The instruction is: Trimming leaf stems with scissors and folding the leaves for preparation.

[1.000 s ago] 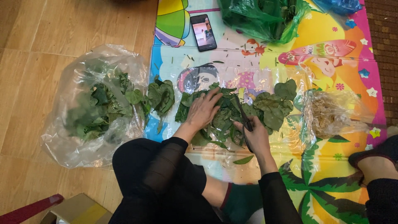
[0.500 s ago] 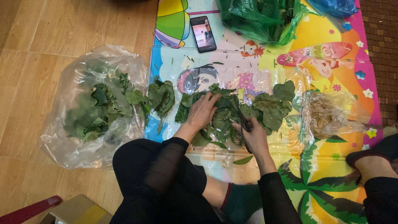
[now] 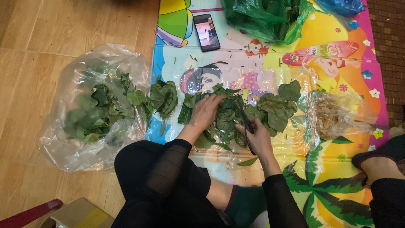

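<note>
Green leaves: pile (image 3: 236, 116) mid-frame on clear plastic over a cartoon floor mat (image 3: 337, 55).
Left hand (image 3: 205, 113): flat, fingers spread, pressing the pile.
Right hand (image 3: 258, 137): closed round dark scissors (image 3: 246, 122), blades in the leaves.
Around: clear bag of leaves (image 3: 95, 107) left; phone (image 3: 206, 32) top centre; green bag (image 3: 270, 17) top; bag of brownish scraps (image 3: 337, 115) right.
Change: left hand barely moved; right hand shifted slightly.

A lit phone screen (image 3: 207, 32) lies between clear leaf bag (image 3: 90, 109) and green bag (image 3: 263, 17).
</note>
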